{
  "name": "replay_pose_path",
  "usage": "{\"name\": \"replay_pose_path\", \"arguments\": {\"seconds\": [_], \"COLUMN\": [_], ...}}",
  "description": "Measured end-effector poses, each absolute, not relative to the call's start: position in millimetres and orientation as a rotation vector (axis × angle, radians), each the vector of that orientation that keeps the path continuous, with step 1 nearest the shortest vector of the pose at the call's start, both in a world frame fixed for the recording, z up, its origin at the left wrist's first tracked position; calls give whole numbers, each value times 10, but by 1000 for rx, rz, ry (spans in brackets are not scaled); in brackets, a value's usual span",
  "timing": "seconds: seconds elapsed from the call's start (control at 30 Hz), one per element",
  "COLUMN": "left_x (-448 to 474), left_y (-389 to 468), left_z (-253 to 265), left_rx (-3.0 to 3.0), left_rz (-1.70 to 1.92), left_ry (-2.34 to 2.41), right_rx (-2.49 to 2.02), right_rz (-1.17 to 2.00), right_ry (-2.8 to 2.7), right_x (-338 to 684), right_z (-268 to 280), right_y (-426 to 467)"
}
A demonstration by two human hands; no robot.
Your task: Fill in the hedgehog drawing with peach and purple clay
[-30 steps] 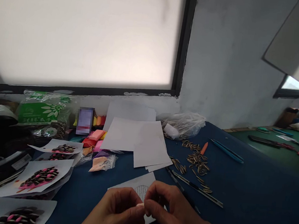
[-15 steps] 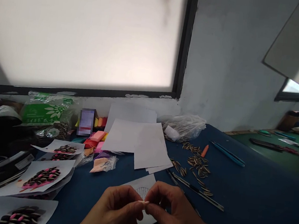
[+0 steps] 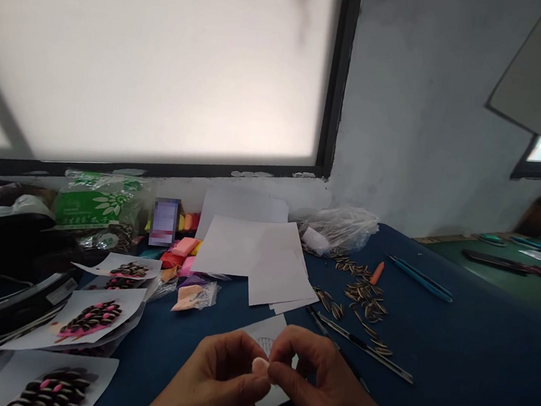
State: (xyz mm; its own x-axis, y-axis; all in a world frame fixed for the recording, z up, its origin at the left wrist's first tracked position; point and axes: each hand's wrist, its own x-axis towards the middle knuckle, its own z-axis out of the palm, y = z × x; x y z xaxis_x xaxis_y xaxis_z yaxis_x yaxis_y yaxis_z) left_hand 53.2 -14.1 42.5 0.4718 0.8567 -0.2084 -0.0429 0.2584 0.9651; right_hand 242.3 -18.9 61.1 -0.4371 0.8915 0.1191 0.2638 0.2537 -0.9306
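A small lump of pale pink modelling clay (image 3: 260, 366) sits between the fingertips of both hands, low in the middle of the view. My left hand (image 3: 228, 374) pinches it from the left, thumb and index finger closed. From the other side, my right hand (image 3: 309, 369) grips it with thumb and index finger. Beneath the hands lies a white sheet (image 3: 271, 400) with a round pencil-like drawing, partly covered by the fingers. Sunflower seeds (image 3: 364, 300) lie in loose heaps to the right, beside pens (image 3: 364, 346).
At left are sheets with seed-and-clay pictures (image 3: 91, 323). Behind them stands a green seed bag (image 3: 93, 202). Coloured clay packets (image 3: 185, 246), blank paper (image 3: 251, 252) and a plastic bag (image 3: 344, 229) line the back. An orange stick (image 3: 377, 273) and blue tweezers (image 3: 421, 278) lie right.
The clay shows as a rounder lump between the fingers, where before it looked thin and stretched. The view has shifted slightly left, so the table things appear farther right.
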Motion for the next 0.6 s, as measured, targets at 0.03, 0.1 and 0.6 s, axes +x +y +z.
{"name": "replay_pose_path", "arguments": {"seconds": [0.03,0.1,0.6], "left_x": [537,541,517], "left_y": [-148,-161,-169], "left_z": [426,437,387], "left_rx": [1164,1175,1194], "left_rz": [714,701,684], "left_ry": [901,930,909], "right_rx": [-1045,-1038,-1033], "right_rz": [1173,1150,1109], "right_ry": [-1866,-1891,-1918], "right_x": [2422,2425,2416], "right_z": [611,613,624], "right_y": [-190,-197,-199]}}
